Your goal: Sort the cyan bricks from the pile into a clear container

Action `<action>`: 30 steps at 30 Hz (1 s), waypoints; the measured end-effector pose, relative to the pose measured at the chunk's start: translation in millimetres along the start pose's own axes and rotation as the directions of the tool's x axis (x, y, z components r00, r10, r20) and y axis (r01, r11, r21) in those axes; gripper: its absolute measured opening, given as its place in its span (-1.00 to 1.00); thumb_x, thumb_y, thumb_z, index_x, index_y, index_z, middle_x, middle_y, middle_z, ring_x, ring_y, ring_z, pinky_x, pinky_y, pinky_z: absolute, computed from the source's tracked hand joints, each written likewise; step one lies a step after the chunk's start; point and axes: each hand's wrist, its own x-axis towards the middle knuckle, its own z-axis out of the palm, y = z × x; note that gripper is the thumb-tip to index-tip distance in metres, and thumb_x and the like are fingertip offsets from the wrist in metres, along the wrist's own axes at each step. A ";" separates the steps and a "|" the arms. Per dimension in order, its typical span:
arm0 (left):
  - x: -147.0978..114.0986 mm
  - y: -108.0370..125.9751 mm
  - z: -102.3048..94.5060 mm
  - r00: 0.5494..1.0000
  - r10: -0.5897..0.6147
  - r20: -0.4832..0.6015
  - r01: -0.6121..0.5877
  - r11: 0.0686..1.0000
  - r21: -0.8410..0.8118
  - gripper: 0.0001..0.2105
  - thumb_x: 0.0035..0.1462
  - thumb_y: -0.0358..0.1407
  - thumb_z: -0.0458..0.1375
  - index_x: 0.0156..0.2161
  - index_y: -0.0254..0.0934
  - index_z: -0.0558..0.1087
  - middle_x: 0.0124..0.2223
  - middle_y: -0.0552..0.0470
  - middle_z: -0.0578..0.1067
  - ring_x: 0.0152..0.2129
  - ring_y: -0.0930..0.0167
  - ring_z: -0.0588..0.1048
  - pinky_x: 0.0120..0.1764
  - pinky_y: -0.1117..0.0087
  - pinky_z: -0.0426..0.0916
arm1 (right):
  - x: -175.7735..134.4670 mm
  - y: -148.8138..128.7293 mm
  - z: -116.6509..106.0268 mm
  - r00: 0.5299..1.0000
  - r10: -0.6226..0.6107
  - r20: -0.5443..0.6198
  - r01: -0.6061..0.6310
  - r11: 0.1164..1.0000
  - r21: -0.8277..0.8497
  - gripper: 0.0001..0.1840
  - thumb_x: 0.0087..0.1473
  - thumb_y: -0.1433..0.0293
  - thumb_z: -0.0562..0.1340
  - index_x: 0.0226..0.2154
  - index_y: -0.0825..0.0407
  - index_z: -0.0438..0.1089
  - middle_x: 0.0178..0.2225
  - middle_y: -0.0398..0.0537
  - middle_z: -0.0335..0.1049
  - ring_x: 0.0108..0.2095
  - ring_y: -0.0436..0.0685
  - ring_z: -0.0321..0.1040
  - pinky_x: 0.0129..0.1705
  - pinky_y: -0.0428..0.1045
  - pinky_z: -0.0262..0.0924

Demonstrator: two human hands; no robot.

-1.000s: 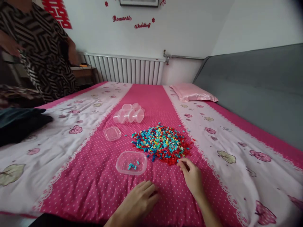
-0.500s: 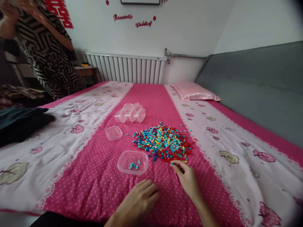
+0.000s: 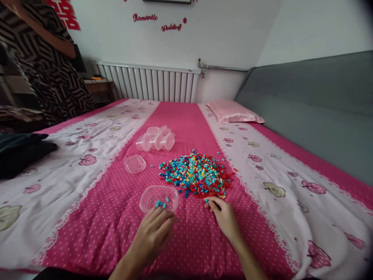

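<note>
My right hand (image 3: 223, 217) pinches a small blue toy brick (image 3: 207, 201) between thumb and forefinger. It is at the near edge of a heap of tiny bricks (image 3: 198, 175) in teal, blue, red and yellow. My left hand (image 3: 155, 229) is at the near rim of a clear plastic container (image 3: 142, 202), its fingers curled together; whatever may be in them is hidden. Several teal bricks (image 3: 159, 203) lie inside that container, partly behind my fingertips. A clear lid (image 3: 135, 164) rests flat on the bedspread behind it.
Stacked clear containers (image 3: 155, 140) lie on their side beyond the heap on the pink bedspread (image 3: 180, 116). A pink pillow (image 3: 233, 112) sits at the far right by the grey headboard (image 3: 305, 101). Dark folded clothes (image 3: 26, 153) lie at left. A person in a patterned garment (image 3: 49, 62) stands at far left.
My left hand has moved forward and left to the container's near rim. My right hand stays by the heap with the blue brick. The whole view has shifted slightly.
</note>
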 end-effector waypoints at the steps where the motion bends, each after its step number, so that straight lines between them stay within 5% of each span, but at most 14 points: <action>1: 0.0 1.8 1.3 1.000 0.018 0.014 -0.018 1.000 -0.012 -0.80 0.35 -0.50 -0.03 -0.15 -0.28 0.43 -0.26 -0.03 0.55 -0.35 0.36 0.45 -0.26 0.34 0.29 | -0.2 -0.8 0.4 1.000 0.000 -0.001 0.000 1.000 0.000 -0.53 0.17 0.02 0.17 -0.24 0.05 0.57 -0.38 0.06 0.59 -0.40 0.19 0.49 -0.33 0.03 0.37; 6: -1.2 15.5 16.6 0.978 0.132 0.162 -0.121 0.990 -0.077 -0.75 0.42 -0.45 -0.11 -0.21 -0.29 0.41 -0.32 -0.01 0.52 -0.45 0.37 0.41 -0.35 0.34 0.26 | -0.1 -1.6 0.4 0.998 -0.041 -0.056 0.038 0.998 -0.050 -0.64 0.10 0.08 0.24 -0.30 0.02 0.54 -0.35 0.05 0.58 -0.33 0.23 0.51 -0.25 0.07 0.39; 12: -9.4 17.6 35.4 0.934 0.104 0.341 -0.079 0.993 -0.084 -0.86 0.36 -0.46 0.03 -0.24 -0.25 0.39 -0.32 0.06 0.49 -0.43 0.36 0.41 -0.33 0.33 0.24 | 5.4 2.0 -4.0 0.950 -0.121 -0.286 0.047 0.966 -0.254 -0.59 0.09 0.04 0.20 -0.32 0.04 0.51 -0.43 0.05 0.51 -0.43 0.20 0.43 -0.33 0.07 0.36; 15: -10.5 16.1 38.4 0.928 0.075 0.365 -0.049 0.996 -0.080 -0.83 0.33 -0.49 0.04 -0.31 -0.25 0.37 -0.32 0.07 0.48 -0.43 0.35 0.41 -0.34 0.32 0.22 | 8.8 2.5 -7.1 0.950 -0.169 -0.264 0.074 0.940 -0.333 -0.57 0.12 0.06 0.18 -0.28 0.05 0.55 -0.41 0.05 0.49 -0.45 0.17 0.38 -0.34 0.05 0.33; 21: -6.6 17.1 35.5 0.928 0.065 0.366 -0.034 0.995 -0.091 -0.80 0.32 -0.52 0.01 -0.32 -0.24 0.36 -0.33 0.06 0.48 -0.43 0.36 0.42 -0.35 0.33 0.23 | 21.0 15.8 -30.9 0.908 -0.223 -0.355 0.053 0.901 -0.431 -0.56 0.21 0.23 0.03 -0.17 0.07 0.54 -0.18 0.18 0.52 -0.19 0.27 0.44 -0.09 0.16 0.31; 30: -6.4 16.6 34.7 0.930 0.072 0.359 -0.035 0.994 -0.108 -0.85 0.29 -0.51 0.07 -0.28 -0.24 0.37 -0.32 0.07 0.50 -0.43 0.36 0.44 -0.35 0.33 0.25 | 27.5 37.1 -37.1 0.947 -0.130 -0.293 0.007 0.922 -0.387 -0.62 0.10 0.28 0.09 -0.13 0.03 0.51 -0.20 0.10 0.57 -0.25 0.26 0.51 -0.16 0.15 0.35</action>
